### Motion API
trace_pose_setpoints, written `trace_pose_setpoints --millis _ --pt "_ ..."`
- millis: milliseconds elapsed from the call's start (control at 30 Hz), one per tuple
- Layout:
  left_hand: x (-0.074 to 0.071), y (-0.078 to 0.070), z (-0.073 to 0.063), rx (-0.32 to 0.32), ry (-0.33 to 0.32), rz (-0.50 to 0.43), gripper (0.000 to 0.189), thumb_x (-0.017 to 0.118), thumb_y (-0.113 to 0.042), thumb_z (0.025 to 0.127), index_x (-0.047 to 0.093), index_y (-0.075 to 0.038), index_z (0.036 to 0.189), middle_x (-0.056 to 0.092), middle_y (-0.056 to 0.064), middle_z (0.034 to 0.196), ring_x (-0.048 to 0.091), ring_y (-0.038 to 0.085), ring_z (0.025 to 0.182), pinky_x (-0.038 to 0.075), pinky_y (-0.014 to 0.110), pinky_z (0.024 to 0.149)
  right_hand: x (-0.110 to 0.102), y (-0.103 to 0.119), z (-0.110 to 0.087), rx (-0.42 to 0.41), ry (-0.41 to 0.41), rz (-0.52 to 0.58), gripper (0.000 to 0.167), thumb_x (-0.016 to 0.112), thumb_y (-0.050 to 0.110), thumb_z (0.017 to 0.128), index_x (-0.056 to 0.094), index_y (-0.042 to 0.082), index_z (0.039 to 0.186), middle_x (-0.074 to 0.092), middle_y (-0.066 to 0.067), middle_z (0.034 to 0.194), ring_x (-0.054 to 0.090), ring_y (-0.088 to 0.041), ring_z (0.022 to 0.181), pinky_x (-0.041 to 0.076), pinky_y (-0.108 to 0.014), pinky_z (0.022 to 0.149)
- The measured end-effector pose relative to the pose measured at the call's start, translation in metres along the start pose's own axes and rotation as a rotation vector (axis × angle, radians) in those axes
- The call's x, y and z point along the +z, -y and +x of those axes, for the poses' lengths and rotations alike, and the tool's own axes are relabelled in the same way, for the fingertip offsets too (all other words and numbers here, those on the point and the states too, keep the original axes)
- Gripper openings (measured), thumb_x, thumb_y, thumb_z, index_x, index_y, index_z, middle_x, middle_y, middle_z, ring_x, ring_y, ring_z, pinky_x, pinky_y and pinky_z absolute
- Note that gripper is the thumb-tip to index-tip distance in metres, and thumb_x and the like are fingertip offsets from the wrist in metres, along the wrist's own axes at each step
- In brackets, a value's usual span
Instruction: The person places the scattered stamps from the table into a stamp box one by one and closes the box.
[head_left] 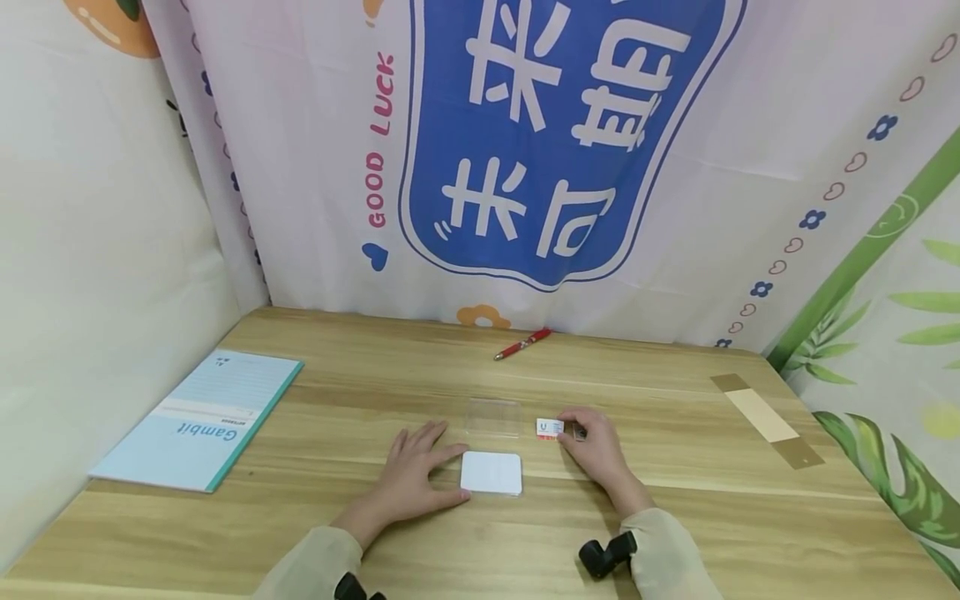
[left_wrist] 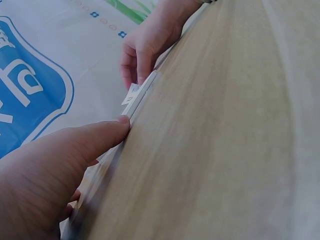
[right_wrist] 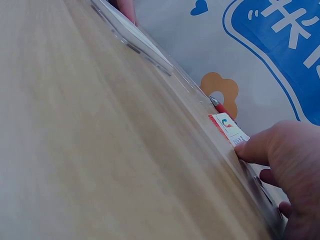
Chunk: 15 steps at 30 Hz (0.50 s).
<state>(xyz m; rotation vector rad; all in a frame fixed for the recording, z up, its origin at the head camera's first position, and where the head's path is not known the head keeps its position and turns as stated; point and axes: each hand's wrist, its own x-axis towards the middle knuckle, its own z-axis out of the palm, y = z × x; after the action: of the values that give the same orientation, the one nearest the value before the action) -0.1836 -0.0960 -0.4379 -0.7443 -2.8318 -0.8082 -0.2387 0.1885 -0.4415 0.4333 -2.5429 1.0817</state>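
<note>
Right hand (head_left: 600, 450) has the little printed card (head_left: 548, 428) pinched by its edge, just right of the clear case (head_left: 492, 417). Left hand (head_left: 408, 479) is spread out loosely, thumb touching the white card (head_left: 491, 472) on the case's near side. Red pen (head_left: 523, 344) lies far back, notebook (head_left: 198, 421) off left.

we see the head view bright and even; both wrist views are dimmer, the tabletop (left_wrist: 215, 125) blurred at three o'clock in the left, nine in the right.
</note>
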Motion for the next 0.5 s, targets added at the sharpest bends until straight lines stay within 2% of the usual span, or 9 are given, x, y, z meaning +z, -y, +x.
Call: trace_pose_setpoints --millis 200,333,500 --pt "0.0006 0.0004 0.0003 -0.007 0.004 -0.004 0.062 0.059 -0.057 0.069 0.053 -0.021 0.119 0.030 0.016 0.134 0.018 0.033 0.124 0.002 0.056 0.095 0.0004 0.0011 -0.0002 0.001 -0.008 -0.003 0.019 0.069 -0.001 0.067 0.064 0.002 0.085 0.060 -0.006 0.084 0.052 -0.021 0.080 0.042 -0.037 0.071" --pt "0.0004 0.0006 0.0005 -0.005 0.006 -0.004 0.062 0.058 -0.058 0.069 0.053 -0.021 0.119 0.030 0.016 0.134 0.018 0.033 0.124 0.002 0.056 0.095 0.0009 0.0007 0.0002 -0.030 -0.016 0.005 0.021 0.069 -0.004 0.067 0.065 0.003 0.087 0.057 -0.002 0.076 0.049 -0.016 0.071 0.042 -0.033 0.063" --pt "-0.0002 0.0003 0.0004 -0.003 0.003 -0.003 0.063 0.058 -0.058 0.069 0.053 -0.020 0.119 0.030 0.016 0.134 0.018 0.033 0.124 0.002 0.056 0.095 0.0011 -0.0003 0.0005 -0.054 -0.013 -0.005 0.024 0.068 -0.004 0.067 0.067 0.005 0.089 0.060 -0.002 0.080 0.050 -0.016 0.072 0.042 -0.032 0.062"
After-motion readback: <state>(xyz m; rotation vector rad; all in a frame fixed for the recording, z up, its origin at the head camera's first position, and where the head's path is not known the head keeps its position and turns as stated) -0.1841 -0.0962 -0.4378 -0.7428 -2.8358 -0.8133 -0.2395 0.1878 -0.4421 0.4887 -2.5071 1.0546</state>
